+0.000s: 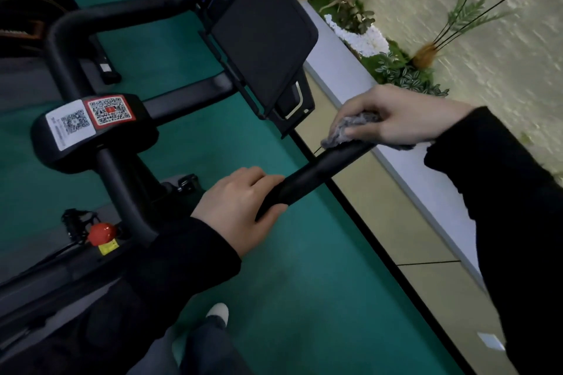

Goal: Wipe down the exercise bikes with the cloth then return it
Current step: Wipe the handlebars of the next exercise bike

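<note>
From the head camera, looking down, a black exercise bike (128, 179) stands on a green floor (304, 268). The left hand (240, 210) is wrapped around the near end of a black handlebar (313, 176), with the fingers curled over the top and the thumb underneath. The right hand (402, 116) is at the far end of that same bar. It is closed around a grey fluffy cloth (344, 131) and presses it down onto the bar's tip. A bit of the cloth sticks out under the wrist too. Both arms are in black sleeves. Past the bar, the bike's dark screen (262, 39) is tilted and blank. In the middle of the bike is a black block with two stickers (91, 119), one white and one red, each with a square code on it. Lower down there is a red knob (102, 233) with a yellow tag just under it. A pedal sits beside the knob. To the right, a long white ledge holds green plants (396, 67) and white flowers against a pale wall. At the bottom, a white shoe (217, 312) stands on the green floor.
</note>
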The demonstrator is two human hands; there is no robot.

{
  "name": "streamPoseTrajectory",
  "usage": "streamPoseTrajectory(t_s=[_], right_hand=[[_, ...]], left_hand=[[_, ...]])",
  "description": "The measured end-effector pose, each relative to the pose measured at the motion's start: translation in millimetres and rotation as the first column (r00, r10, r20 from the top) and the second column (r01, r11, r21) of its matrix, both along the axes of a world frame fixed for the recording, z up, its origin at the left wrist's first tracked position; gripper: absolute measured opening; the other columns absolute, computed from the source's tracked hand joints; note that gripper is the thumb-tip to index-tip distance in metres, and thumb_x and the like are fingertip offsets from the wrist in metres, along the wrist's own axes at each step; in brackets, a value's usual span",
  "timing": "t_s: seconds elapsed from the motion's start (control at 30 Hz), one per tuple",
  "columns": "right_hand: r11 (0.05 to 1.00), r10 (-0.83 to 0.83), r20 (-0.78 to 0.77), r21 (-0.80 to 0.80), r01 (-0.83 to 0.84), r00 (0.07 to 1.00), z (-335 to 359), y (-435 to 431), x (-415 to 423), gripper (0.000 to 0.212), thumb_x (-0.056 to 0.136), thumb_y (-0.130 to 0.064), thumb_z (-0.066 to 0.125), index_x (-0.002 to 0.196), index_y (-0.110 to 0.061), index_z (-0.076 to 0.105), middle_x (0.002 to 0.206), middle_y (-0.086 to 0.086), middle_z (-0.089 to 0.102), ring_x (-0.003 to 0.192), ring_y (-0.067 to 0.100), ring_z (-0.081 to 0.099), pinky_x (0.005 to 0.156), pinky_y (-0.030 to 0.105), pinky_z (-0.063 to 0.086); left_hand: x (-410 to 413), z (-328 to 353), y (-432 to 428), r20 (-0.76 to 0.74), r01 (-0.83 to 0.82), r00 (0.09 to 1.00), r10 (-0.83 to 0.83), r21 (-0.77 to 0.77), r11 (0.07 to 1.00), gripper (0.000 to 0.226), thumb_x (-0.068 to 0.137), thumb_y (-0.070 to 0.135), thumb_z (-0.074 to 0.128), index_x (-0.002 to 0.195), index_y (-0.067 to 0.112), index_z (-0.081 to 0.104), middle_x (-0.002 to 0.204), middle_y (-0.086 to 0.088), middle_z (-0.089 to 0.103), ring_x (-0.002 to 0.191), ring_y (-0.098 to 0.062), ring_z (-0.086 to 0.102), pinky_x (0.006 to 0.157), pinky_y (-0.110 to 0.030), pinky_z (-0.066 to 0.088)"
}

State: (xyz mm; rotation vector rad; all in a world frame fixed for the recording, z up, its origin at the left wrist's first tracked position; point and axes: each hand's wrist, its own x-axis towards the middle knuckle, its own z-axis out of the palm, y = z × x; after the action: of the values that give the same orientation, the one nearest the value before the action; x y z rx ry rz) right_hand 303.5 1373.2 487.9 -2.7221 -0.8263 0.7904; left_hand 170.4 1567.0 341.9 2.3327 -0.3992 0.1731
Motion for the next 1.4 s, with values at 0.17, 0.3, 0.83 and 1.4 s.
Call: streamPoseTrajectory(t_s=[0.17,0.3,0.83,1.4], right_hand=[[0.982,0.083,-0.334,-0.134,-0.135,0.939,-12,28,15,0.017,0.094,-0.020,0.060,0.100,-0.028,0.073,0.077,-0.009,0.072,0.060,0.006,0.059,0.046,0.013,0.042],[0.979,0.092,-0.405,-0.131,-0.157,0.910,-13,27,27,0.021,0.091,-0.027,0.061,0.106,-0.020,0.072,0.100,-0.008,0.074,0.094,0.015,0.069,0.084,0.028,0.055],[0.891,-0.232,-0.409,0.276,0.362,0.882,-29,-9,27,0.011,0.090,-0.016,0.060,0.089,-0.010,0.069,0.084,0.003,0.072,0.074,0.017,0.066,0.070,0.021,0.051],[-0.553,-0.460,-0.670,0.729,0.403,0.583,-130,12,-74,0.020,0.100,-0.019,0.044,0.114,-0.016,0.058,0.115,0.003,0.068,0.105,0.015,0.064,0.083,0.026,0.053]], left_hand=[[-1,-4,1,-0.015,0.008,1.000,-0.008,-0.002,1.000,0.042,0.090,0.037,0.054,0.128,0.020,0.054,0.104,-0.002,0.058,0.096,-0.025,0.054,0.080,-0.040,0.046],[-2,-6,0,-0.015,0.013,1.000,-0.013,-0.004,1.000,0.042,0.091,0.039,0.052,0.129,0.020,0.053,0.106,-0.002,0.058,0.098,-0.025,0.054,0.082,-0.039,0.046],[-3,0,1,-0.005,0.004,1.000,-0.004,0.028,1.000,0.041,0.083,0.036,0.053,0.114,0.013,0.064,0.090,-0.005,0.064,0.080,-0.029,0.061,0.066,-0.042,0.053],[-1,5,-2,-0.032,0.016,0.999,-0.013,0.106,0.994,0.041,0.086,0.037,0.049,0.114,0.011,0.064,0.090,-0.004,0.062,0.073,-0.025,0.062,0.053,-0.035,0.050]])
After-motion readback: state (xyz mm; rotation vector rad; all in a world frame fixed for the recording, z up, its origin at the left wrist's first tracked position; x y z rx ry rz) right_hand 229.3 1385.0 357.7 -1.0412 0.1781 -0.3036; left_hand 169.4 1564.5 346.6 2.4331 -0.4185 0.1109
